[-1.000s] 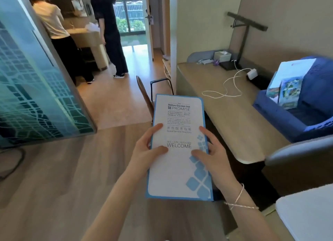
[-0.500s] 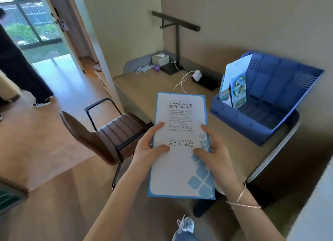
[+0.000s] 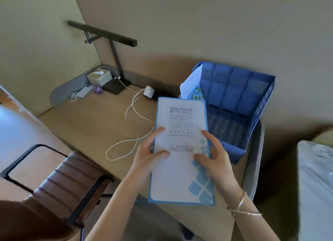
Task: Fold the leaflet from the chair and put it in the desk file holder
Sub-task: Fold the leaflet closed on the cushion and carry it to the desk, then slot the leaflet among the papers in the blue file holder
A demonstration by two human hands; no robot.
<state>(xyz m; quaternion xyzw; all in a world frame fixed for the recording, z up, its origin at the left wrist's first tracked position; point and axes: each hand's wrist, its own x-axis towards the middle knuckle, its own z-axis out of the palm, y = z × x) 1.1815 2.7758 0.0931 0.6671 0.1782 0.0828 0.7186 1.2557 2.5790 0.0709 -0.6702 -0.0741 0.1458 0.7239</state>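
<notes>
The leaflet (image 3: 180, 170) is a tall white sheet with a blue border and the word WELCOME, folded shut and held flat over the desk's near edge. My left hand (image 3: 147, 156) grips its left edge, thumb on top. On the right edge, my right hand (image 3: 216, 161) holds it the same way. The blue plastic file holder (image 3: 239, 103) stands on the desk just behind and right of the leaflet, with several open slots; its leftmost slot holds papers (image 3: 191, 84). The brown chair (image 3: 72, 177) is at the lower left, its seat bare.
On the wooden desk (image 3: 93, 121) a white charger and looped cable (image 3: 131, 129) lie left of the leaflet. A black desk lamp (image 3: 111, 47), a tissue box (image 3: 99, 76) and small items stand at the back corner. White bedding (image 3: 315, 186) is at the right.
My view has swung from the room and doorway to the desk and come closer. The leaflet stays in both hands, now in front of the file holder.
</notes>
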